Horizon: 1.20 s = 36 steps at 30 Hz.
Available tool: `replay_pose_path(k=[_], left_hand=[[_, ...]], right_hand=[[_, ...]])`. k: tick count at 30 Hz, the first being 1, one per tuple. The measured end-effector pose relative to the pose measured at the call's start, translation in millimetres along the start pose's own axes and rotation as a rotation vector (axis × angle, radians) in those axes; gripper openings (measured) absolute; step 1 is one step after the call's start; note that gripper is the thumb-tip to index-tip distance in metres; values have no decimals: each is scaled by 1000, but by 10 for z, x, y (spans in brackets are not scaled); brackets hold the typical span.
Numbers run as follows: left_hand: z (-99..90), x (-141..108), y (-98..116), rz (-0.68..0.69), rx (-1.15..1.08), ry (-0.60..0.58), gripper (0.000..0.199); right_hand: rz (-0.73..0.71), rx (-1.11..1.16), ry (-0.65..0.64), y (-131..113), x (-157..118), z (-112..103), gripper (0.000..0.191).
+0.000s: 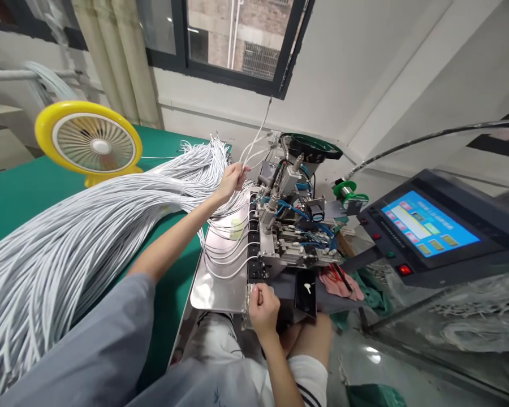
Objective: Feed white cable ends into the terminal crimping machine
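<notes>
The left hand grips a few of the white cables, their bundle spread across the green tabletop beside it; the right hand is curled near the black cable holder, its contents hidden

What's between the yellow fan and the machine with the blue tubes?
In the head view, a thick bundle of white cables lies between the yellow fan and the machine; the left hand is there too, near the machine.
</notes>
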<state>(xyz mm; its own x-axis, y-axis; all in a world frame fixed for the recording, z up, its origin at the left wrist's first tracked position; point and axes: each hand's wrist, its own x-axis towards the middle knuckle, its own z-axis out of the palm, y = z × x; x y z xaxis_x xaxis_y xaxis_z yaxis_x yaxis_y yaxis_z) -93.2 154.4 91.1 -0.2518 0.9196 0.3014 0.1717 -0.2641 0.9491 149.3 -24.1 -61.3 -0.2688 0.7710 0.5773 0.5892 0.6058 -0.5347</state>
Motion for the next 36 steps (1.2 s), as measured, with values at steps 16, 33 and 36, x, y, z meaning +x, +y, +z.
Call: replay_pose_path(k=[16, 33, 36], left_hand=[[92, -1535, 650, 646, 273, -649, 20], [176, -1580, 606, 782, 334, -603, 12], [192, -1585, 593, 777, 352, -599, 13]], right_hand=[[351, 514, 286, -592, 410, -959, 31], [494, 819, 227, -646, 506, -1238, 29], [548, 896, 214, -633, 523, -1239, 29]])
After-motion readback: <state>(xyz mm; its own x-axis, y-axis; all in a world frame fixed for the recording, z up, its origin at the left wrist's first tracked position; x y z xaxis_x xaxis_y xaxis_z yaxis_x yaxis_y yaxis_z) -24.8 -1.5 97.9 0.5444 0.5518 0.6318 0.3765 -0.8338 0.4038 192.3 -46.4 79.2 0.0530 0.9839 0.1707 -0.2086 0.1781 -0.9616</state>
